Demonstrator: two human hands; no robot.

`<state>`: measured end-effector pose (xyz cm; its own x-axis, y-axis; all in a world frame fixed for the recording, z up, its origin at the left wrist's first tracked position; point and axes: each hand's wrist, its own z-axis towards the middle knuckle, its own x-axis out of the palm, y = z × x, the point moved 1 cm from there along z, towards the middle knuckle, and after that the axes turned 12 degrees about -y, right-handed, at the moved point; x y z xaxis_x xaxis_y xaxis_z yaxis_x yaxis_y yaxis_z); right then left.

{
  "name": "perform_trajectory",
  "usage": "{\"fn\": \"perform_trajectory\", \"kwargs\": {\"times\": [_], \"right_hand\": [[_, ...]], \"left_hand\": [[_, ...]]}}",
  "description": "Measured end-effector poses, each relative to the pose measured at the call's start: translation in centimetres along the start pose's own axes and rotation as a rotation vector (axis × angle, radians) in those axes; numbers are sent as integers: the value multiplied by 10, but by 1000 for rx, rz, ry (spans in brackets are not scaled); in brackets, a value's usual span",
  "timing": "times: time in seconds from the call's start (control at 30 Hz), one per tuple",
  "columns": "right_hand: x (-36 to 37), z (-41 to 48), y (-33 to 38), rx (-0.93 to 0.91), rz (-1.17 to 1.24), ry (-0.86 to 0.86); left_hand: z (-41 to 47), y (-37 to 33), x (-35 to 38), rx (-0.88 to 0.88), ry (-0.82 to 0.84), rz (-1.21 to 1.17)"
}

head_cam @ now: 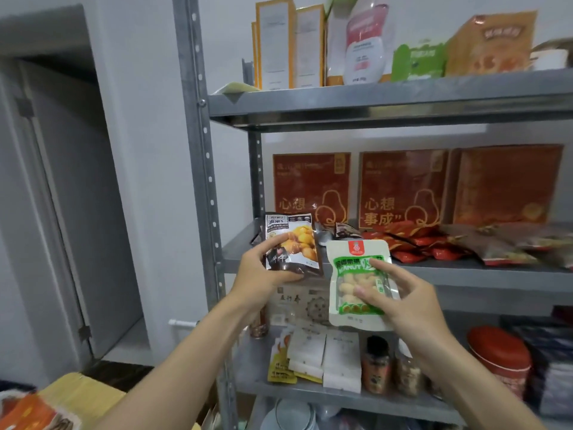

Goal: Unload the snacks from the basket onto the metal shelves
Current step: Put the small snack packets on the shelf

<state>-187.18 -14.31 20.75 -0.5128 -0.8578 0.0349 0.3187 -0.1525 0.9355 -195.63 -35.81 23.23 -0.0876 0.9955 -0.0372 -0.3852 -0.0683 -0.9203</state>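
The metal shelves (372, 100) are grey steel, with perforated uprights, and stand against a white wall. A grey door (71, 187) is set in the wall to the left of the left hand (257, 271).

Behind both hands, on the middle shelf (465, 270), three red boxes (311, 187) stand upright at the back. Beyond the right hand (412, 299), a heap of red packets (409, 243) lies in front of them. Below the hands, the lower shelf carries white packets (325, 352), small jars (375, 364) and a red tin (496, 355). Above the hands, the top shelf carries upright cartons (276, 41) and a white bottle (366, 41). Orange packets (28, 411) lie below the left forearm.

The left hand grips a dark packet (291, 243) showing yellow chestnuts, with the thumb on its face and the fingers curled under its lower edge. The right hand pinches a white-and-green packet (356, 280) with a clear window showing pale nuts. Both packets are held upright in front of the middle shelf's front edge, just beside each other. They hide part of the goods behind them.
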Motion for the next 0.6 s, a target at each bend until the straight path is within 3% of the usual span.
{"fn": "perform_trajectory", "kwargs": {"times": [0.27,0.43,0.6], "right_hand": [[-13,89,-7,-6,50,-95],[-4,143,-8,-12,58,-132],[4,177,-10,31,51,-157]], "left_hand": [[98,10,76,139,99,96],[165,26,102,287,127,311],[209,48,118,304,187,498]]}}
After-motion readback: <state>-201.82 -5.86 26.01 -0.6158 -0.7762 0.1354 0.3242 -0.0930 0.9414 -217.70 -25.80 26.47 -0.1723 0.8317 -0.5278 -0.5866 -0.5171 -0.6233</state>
